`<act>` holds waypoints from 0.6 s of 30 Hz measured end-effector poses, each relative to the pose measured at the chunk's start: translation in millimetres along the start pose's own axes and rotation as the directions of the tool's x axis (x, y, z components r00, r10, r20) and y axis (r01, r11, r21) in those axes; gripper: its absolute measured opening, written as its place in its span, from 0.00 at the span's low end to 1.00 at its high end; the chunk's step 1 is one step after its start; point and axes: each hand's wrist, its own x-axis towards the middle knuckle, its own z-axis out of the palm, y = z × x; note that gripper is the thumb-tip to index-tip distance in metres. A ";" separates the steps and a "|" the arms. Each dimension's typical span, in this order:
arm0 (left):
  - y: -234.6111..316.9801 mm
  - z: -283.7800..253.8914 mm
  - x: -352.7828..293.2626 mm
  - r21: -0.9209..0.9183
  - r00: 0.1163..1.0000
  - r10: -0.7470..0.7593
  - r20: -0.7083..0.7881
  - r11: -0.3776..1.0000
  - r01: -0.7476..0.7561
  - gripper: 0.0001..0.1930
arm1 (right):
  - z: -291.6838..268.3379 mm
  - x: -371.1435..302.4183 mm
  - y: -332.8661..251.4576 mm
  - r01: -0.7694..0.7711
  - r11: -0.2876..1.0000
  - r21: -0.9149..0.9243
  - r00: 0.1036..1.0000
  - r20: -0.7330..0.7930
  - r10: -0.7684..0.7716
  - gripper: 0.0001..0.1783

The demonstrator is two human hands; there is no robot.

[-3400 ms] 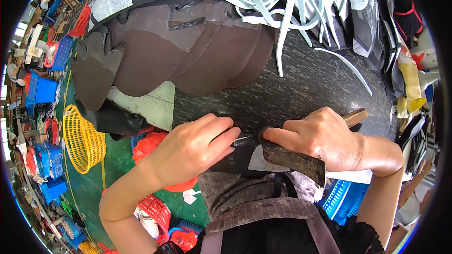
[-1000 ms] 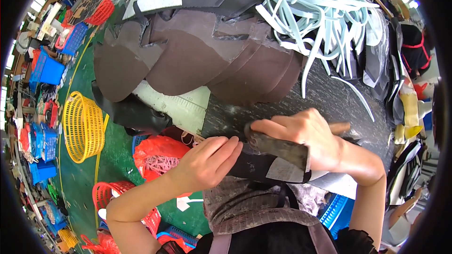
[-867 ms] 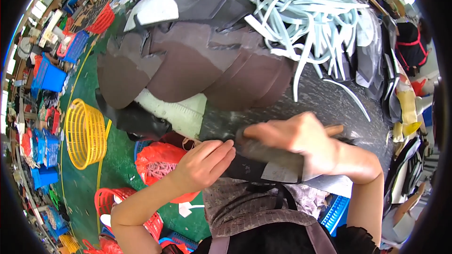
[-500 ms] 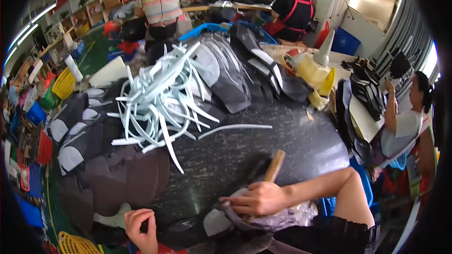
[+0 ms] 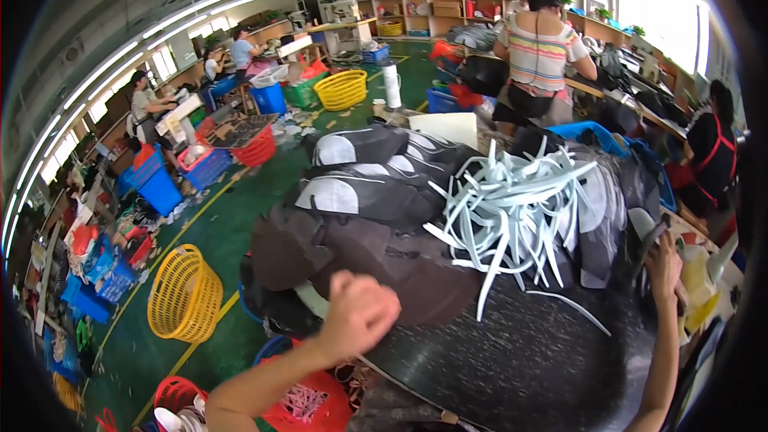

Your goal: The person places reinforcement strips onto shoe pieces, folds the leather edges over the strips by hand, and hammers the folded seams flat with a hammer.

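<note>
My left hand is raised in front of the dark brown cut pieces, its fingers curled closed. Whether anything is inside that fist is hidden. At the right side of the black table, my right hand is closed on a dark flat cut piece, beside the pile of black pieces. A short wooden handle shows by this hand; its other end is hidden. A tangled heap of pale blue-white strips lies between my hands, with one loose strip in front of it.
Black pieces with grey patches lie at the table's far left. A yellow container stands right of my right hand. On the green floor are a yellow basket and a red tub of scraps. A person in a striped top stands beyond.
The view has swung left. My right hand has gone from the table's near edge out to the far right, taking the dark piece along. My left hand has risen, still curled.
</note>
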 end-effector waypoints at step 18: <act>-181.3 -15.3 98.1 -0.107 0.977 -0.145 0.155 0.981 0.163 0.09 | -75.4 29.0 -418.7 0.563 0.463 0.685 0.672 -0.053 -0.739 0.15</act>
